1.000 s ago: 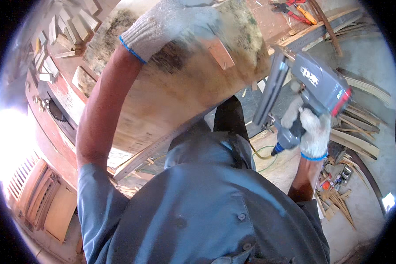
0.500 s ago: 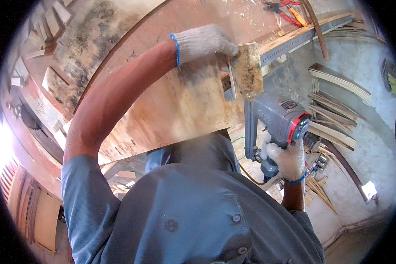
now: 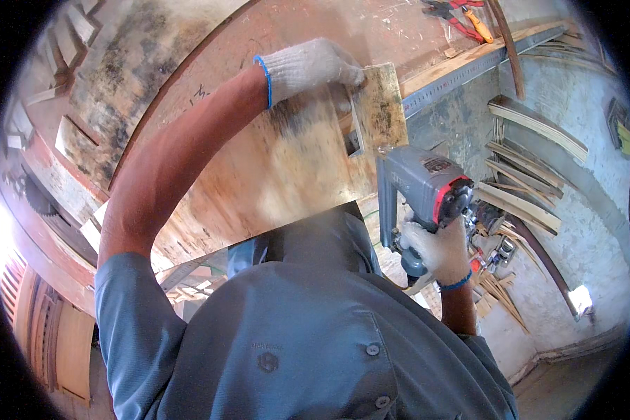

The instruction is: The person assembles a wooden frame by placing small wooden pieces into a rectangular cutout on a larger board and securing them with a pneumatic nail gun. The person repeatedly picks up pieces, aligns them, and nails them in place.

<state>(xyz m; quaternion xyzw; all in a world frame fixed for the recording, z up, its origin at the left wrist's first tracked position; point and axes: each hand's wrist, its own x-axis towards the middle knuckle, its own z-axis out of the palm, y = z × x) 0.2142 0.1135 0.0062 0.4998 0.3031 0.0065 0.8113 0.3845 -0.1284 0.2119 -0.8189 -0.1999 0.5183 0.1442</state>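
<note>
Nearest is the person's blue shirt point(image 3: 273, 329). To its right, the right hand point(image 3: 437, 252), in a white knit glove, is closed round the handle of a nailer point(image 3: 427, 182); how its fingers sit on the trigger cannot be told. The nailer looks dense and top-heavy, hard-cased and stiff, so the handle, well wrapped, is the place to hold it. Its nose end is close to the right edge of the board point(image 3: 273, 182); whether they touch is unclear.

The board lies in front of the body, slanting over the red bench point(image 3: 273, 38). It seems stiff and fairly light for its breadth, dusty enough to slip a little under knit gloves, and weakest beside the slot point(image 3: 353, 136) near its right end. The solid long edges would make the surest grip. At the far edge, by that slot, the left hand point(image 3: 315, 66) is curled with its fingers bent at the board, seemingly gripping it; the fingertips are partly hidden.

Farther right lie a metal rule point(image 3: 469, 78) and, beyond it, red-handled pliers point(image 3: 462, 21).
</note>
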